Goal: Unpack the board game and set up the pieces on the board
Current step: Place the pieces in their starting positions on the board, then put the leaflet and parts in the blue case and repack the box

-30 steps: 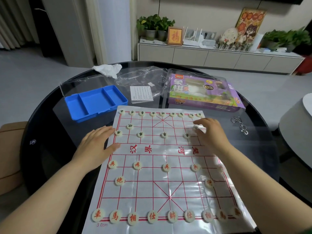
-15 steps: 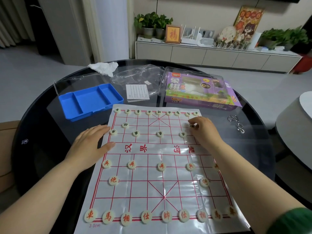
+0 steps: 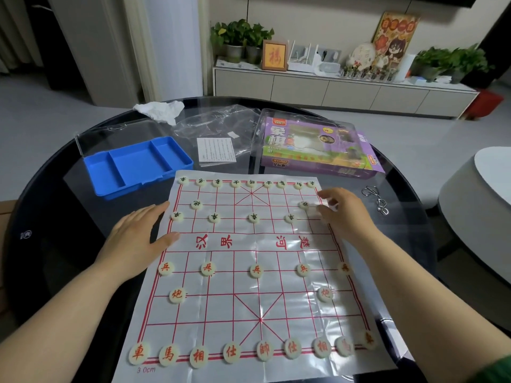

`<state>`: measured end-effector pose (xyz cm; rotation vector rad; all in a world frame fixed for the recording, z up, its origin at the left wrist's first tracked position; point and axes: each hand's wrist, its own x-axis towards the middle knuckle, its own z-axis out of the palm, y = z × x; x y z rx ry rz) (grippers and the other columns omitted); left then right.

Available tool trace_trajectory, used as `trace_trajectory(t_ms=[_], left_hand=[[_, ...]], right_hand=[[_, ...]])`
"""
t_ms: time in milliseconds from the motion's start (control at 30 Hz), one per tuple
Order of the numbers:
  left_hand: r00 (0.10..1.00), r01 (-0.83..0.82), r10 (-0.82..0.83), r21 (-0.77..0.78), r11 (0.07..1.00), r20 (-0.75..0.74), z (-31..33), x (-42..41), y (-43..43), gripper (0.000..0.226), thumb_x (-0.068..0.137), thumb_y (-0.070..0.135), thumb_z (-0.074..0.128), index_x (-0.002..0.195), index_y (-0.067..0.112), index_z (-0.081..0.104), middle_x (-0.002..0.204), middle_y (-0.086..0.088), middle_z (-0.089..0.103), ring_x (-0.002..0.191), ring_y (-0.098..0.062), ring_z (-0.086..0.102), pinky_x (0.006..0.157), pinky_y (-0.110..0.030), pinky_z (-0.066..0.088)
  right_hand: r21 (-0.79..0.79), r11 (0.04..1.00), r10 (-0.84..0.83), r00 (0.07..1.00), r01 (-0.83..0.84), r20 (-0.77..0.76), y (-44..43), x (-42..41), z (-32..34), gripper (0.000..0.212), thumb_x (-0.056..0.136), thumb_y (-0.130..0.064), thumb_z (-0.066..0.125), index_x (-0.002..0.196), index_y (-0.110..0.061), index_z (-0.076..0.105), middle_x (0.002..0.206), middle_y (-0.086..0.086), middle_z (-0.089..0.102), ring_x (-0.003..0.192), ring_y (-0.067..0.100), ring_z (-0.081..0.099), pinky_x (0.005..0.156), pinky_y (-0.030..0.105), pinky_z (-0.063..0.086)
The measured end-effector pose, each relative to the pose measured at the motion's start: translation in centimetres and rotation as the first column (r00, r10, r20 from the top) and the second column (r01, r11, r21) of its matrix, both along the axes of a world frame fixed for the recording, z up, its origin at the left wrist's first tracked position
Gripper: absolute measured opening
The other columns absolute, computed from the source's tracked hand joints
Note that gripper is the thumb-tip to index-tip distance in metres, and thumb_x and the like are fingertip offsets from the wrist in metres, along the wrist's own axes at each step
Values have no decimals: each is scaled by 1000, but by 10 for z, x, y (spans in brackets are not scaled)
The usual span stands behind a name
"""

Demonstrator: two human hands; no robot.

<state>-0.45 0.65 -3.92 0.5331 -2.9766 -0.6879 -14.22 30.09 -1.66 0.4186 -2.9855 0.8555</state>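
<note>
Head view: setup looks almost done, with the far rows going last. The board (image 3: 249, 286) lies at the table (image 3: 55, 272) near edge. The left hand (image 3: 135, 239) has its grip spread flat, pressing the board's left edge. The right hand (image 3: 345, 214) is at the board's far right corner, just beside the cannon piece (image 3: 304, 205). Its fingers are curled and blurred, so I can't tell if they pinch a piece. The next move is probably the rightmost soldier point, which the hand hides.

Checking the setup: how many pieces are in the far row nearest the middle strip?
4 pieces: one at the board's left edge, three more spaced rightward. The right hand may hide a fifth.
</note>
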Motion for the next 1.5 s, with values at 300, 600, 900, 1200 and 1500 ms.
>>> trace_trajectory(t_ms=[300,600,900,1200,1500], left_hand=[[999,-2,4,38,999,-53,6,3,7,66,84,34,59,141,23,26,141,0,40,133,-22,31,109,-42,23],[999,-19,21,44,999,-49,9,3,8,66,85,33,58,141,25,25,142,1,38,134,-22,30,109,-42,24],[996,-40,48,104,994,-76,6,3,6,63,87,33,54,142,22,25,142,-1,39,133,-23,31,107,-43,28],[952,-137,186,207,969,-241,4,23,3,32,92,17,46,122,11,54,130,-7,50,121,-21,43,92,-28,32],[987,-43,62,126,991,-149,1,59,21,47,89,27,54,133,19,43,139,3,42,130,-16,34,107,-31,25]], right_hand=[[135,990,36,998,-44,59,13,15,-1,34,89,-7,52,122,-6,54,124,10,56,116,24,47,88,23,35],[186,981,56,998,-57,13,11,14,-4,33,89,-4,49,121,-6,56,122,10,55,113,23,49,82,19,33],[60,998,-2,1000,3,-11,15,19,-7,36,89,-10,53,124,-7,51,126,10,51,114,23,48,85,21,34],[102,988,126,986,-115,-107,0,41,7,28,90,-9,51,117,-6,58,124,9,56,120,23,43,88,21,30],[202,859,508,835,-471,-213,-58,106,-4,22,81,-7,60,101,-10,69,103,5,70,106,26,58,93,40,41]])
